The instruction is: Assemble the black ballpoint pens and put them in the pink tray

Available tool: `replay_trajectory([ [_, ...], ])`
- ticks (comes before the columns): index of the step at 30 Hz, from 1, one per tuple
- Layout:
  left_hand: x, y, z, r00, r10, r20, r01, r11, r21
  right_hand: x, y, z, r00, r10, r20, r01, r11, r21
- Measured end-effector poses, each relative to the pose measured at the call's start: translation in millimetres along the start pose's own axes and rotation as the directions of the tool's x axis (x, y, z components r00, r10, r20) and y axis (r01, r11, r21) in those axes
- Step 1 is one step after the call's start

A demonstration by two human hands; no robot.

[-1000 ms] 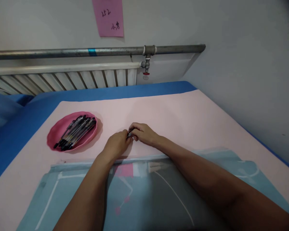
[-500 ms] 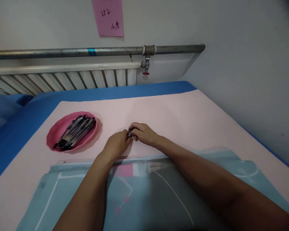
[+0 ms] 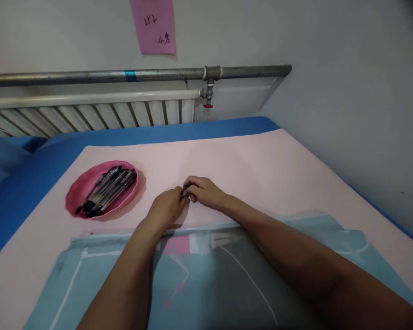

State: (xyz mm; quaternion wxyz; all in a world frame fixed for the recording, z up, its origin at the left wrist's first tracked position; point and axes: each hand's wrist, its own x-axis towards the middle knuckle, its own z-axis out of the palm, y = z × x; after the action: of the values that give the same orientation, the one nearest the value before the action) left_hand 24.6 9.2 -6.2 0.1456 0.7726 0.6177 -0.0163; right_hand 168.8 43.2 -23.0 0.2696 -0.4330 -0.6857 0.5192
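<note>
My left hand and my right hand meet above the pink cloth, their fingers closed on a pen. Only a short dark and clear piece of the pen shows between them; the fingers cover the rest. To the left of my hands is a pink scalloped bowl. In it lie several clear-barrelled pens with black caps, heaped at a slant.
A pale pink cloth covers the blue surface. Under my forearms lies a light blue printed cloth. Behind are a white radiator, a metal pipe and a red-handled valve. A wall borders the right.
Both hands keep nearly the same place and hold on the pen. The view has shifted very slightly; the bowl and its pens look unchanged.
</note>
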Motion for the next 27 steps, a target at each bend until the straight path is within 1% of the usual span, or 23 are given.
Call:
replay_trajectory([
  [6, 0.7, -0.1, 0.2, 1.0, -0.016, 0.018, 0.016, 1.0, -0.001, 0.0, -0.1, -0.7, 1.0, -0.015, 0.002, 0.016, 1.0, -0.02],
  [10, 0.9, -0.4, 0.6, 1.0, -0.003, 0.011, 0.003, 1.0, 0.0, 0.1, 0.8, -0.7, 1.0, -0.031, 0.002, 0.031, 0.999, -0.017],
  [17, 0.5, 0.5, -0.5, 0.999, -0.025, 0.029, 0.025, 1.0, -0.007, -0.7, 0.1, -0.7, 1.0, -0.023, 0.004, 0.023, 1.0, -0.015],
  [21, 0.4, 0.4, -0.1, 1.0, -0.018, 0.018, 0.018, 1.0, -0.004, -0.3, 0.7, -1.1, 1.0, -0.016, 0.012, 0.016, 1.0, -0.012],
  [27, 0.1, -0.3, 0.9, 1.0, -0.008, 0.014, 0.008, 1.0, -0.001, 0.4, 3.6, -0.9, 0.999, -0.047, 0.013, 0.047, 0.999, -0.011],
])
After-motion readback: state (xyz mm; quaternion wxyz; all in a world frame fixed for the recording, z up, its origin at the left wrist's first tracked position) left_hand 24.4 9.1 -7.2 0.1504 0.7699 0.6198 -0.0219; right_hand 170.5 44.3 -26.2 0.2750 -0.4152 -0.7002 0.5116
